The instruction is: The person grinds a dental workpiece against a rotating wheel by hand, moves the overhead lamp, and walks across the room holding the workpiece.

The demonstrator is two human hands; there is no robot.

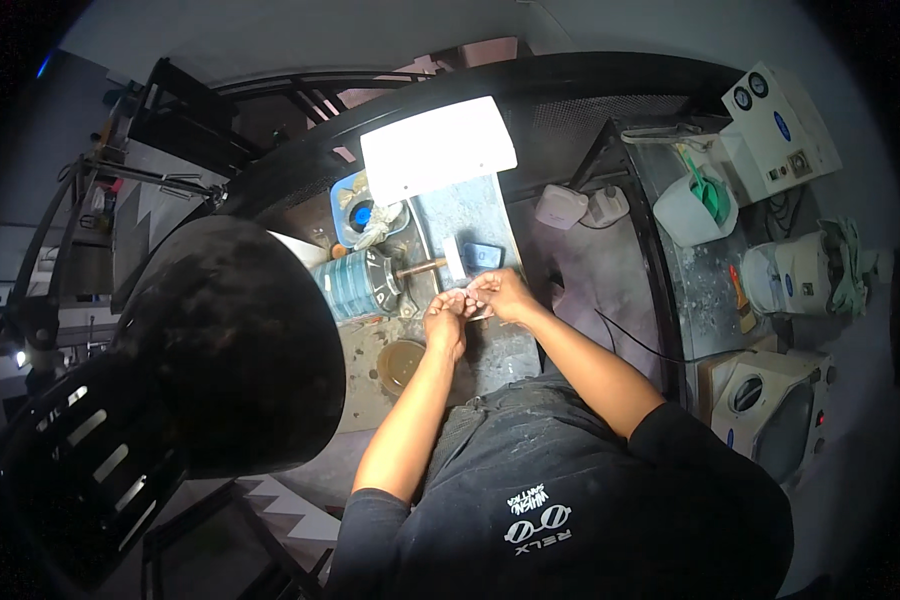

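Observation:
My left hand [444, 328] and my right hand [508, 297] meet over the workbench, fingertips pinched together. Between them is a small pinkish piece [467, 295]; the fingers cover most of it, so its kind does not show. Just beyond my fingers stands a white wheel [454, 258] on the shaft of a blue-green bench motor [355, 285], which lies to the left. A small bluish rectangular object [484, 256] sits right of the wheel, close to my right hand. Nearer me, left of my left forearm, is a round brown bowl [401, 367].
A bright white panel [440, 150] covers the bench's far end. Beside it, a blue basin [344, 200] holds a cloth. A large black lamp shade [230, 350] fills the left. On the right-hand bench are a white tub [682, 222], a brush [742, 300] and several beige machines [780, 415].

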